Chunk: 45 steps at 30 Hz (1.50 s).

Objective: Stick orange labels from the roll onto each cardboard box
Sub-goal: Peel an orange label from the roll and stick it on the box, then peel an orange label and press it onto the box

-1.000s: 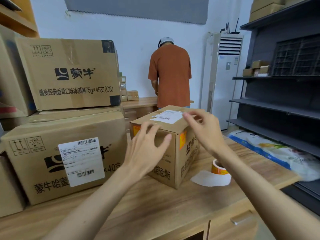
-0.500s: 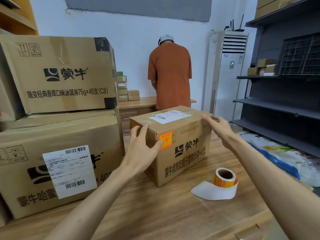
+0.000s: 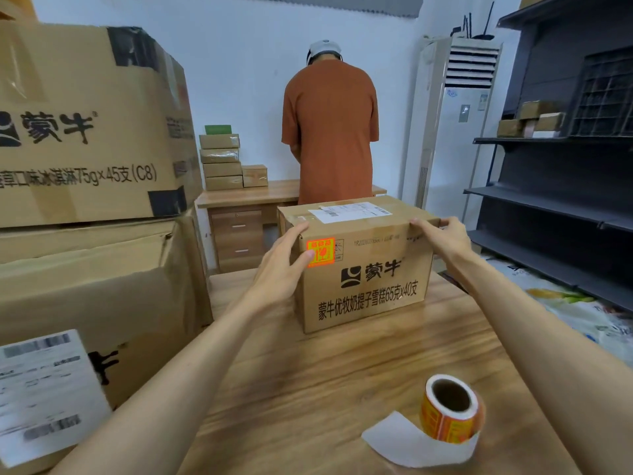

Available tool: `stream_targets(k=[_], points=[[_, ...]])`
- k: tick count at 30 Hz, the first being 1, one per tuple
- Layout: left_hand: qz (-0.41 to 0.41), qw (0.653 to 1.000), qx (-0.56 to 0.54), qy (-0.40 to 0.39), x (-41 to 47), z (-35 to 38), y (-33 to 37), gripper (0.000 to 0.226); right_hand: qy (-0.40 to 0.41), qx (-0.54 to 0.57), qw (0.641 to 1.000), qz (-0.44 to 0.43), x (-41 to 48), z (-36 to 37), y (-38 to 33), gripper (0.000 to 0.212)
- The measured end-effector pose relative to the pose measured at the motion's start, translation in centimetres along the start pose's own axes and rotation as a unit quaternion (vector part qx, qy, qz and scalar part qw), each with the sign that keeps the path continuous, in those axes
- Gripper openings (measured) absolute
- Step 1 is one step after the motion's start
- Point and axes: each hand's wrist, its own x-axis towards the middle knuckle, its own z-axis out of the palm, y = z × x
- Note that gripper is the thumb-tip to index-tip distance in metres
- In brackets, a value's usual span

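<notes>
From the head view, the cardboard box [image 3: 363,269] stands on the table [image 3: 308,382], held between both hands. The left hand [image 3: 281,265] wraps its upper left corner, fingers over the edge and the thumb tip touching the orange label [image 3: 320,252] stuck on the front face. The right hand [image 3: 445,238] clasps the upper right corner, fingers lying along the top edge. The roll [image 3: 450,409] lies near the viewer, well apart from both hands, a white strip trailing from it.
</notes>
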Motion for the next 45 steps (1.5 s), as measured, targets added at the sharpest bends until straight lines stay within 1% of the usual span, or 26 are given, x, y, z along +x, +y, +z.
stream_targets(k=[4, 11, 14, 16, 17, 19, 21, 23, 25, 27, 29, 31, 34, 36, 39, 42, 45], points=[[-0.003, 1.000, -0.017, -0.013, 3.3, 1.7, -0.4, 0.053, 0.013, -0.013, 1.000, 0.003, 2.9, -0.3, 0.6, 0.071], [-0.013, 0.999, -0.020, -0.037, 5.9, 2.9, -0.4, 0.056, 0.021, -0.048, 0.999, 0.009, 5.5, -0.7, 1.3, 0.074], [-0.015, 0.998, 0.031, -0.052, 5.4, 1.8, 0.5, 0.060, 0.011, -0.084, 0.996, -0.005, 4.2, -1.1, 0.4, 0.079], [-0.019, 0.996, 0.074, -0.055, 4.6, 0.6, 1.4, 0.059, 0.022, -0.139, 0.989, -0.041, 2.9, -1.1, -0.5, 0.090], [-0.021, 0.994, 0.100, -0.049, 4.1, -0.3, 1.8, 0.058, 0.027, -0.167, 0.983, -0.073, 2.1, -0.9, -1.0, 0.092], [-0.013, 0.985, 0.168, -0.036, 2.5, -2.3, 2.9, 0.053, 0.025, -0.211, 0.966, -0.149, -0.3, -0.4, -2.6, 0.077], [0.010, 0.972, 0.232, -0.029, 0.6, -4.8, 4.1, 0.046, -0.004, -0.231, 0.948, -0.219, -2.8, 0.3, -4.0, 0.062], [0.038, 0.959, 0.281, -0.021, -1.7, -7.5, 5.3, 0.038, -0.043, -0.236, 0.934, -0.266, -6.1, 1.5, -5.6, 0.051], [0.062, 0.950, 0.307, -0.008, -4.4, -10.5, 6.4, 0.031, -0.082, -0.226, 0.923, -0.299, -9.7, 3.0, -7.1, 0.040], [0.082, 0.948, 0.308, 0.013, -7.3, -13.6, 7.0, 0.026, -0.121, -0.206, 0.917, -0.319, -13.6, 4.9, -8.7, 0.032], [0.078, 0.944, 0.320, 0.032, -10.1, -16.8, 7.3, 0.026, -0.164, -0.185, 0.909, -0.337, -17.5, 6.7, -10.3, 0.030], [0.059, 0.939, 0.333, 0.055, -13.0, -20.1, 7.0, 0.027, -0.200, -0.169, 0.896, -0.360, -20.6, 8.7, -11.4, 0.034], [0.019, 0.936, 0.343, 0.080, -17.1, -25.2, 5.8, 0.029, -0.247, -0.156, 0.882, -0.370, -24.7, 11.4, -12.8, 0.045], [-0.025, 0.933, 0.348, 0.092, -19.8, -28.4, 4.4, 0.033, -0.266, -0.150, 0.877, -0.369, -26.9, 13.0, -13.5, 0.057], [-0.088, 0.921, 0.365, 0.101, -23.0, -32.1, 2.4, 0.045, -0.296, -0.163, 0.866, -0.370, -29.3, 14.8, -14.2, 0.077], [-0.129, 0.918, 0.363, 0.095, -24.9, -34.0, 1.1, 0.059, -0.307, -0.204, 0.861, -0.351, -30.5, 16.2, -14.5, 0.079], [-0.140, 0.916, 0.361, 0.107, -25.9, -34.9, 0.2, 0.069, -0.289, -0.219, 0.867, -0.342, -30.9, 17.2, -14.3, 0.080]])
